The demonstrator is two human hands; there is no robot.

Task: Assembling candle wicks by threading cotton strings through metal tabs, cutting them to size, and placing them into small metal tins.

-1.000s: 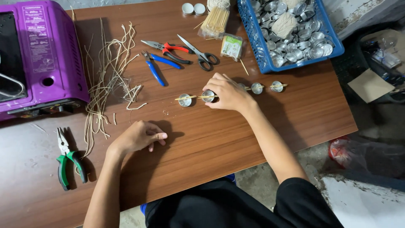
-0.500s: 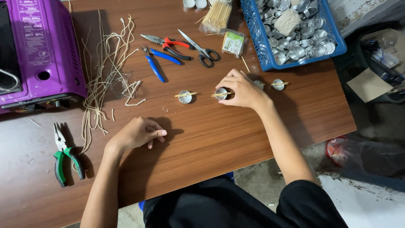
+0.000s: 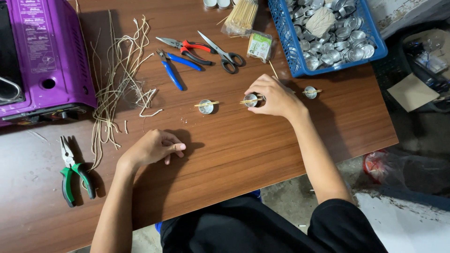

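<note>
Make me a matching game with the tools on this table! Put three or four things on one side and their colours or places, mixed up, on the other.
Things:
1. Pliers near the left hand
2. Scissors
3. Basket of small metal cups
4. Small metal cup with a stick across it

Colours or places:
A. Blue, at the table's far right corner
B. Under the right hand's fingers
C. Green handles
D. Black handles

Pairs: 1-C, 2-D, 3-A, 4-B
</note>
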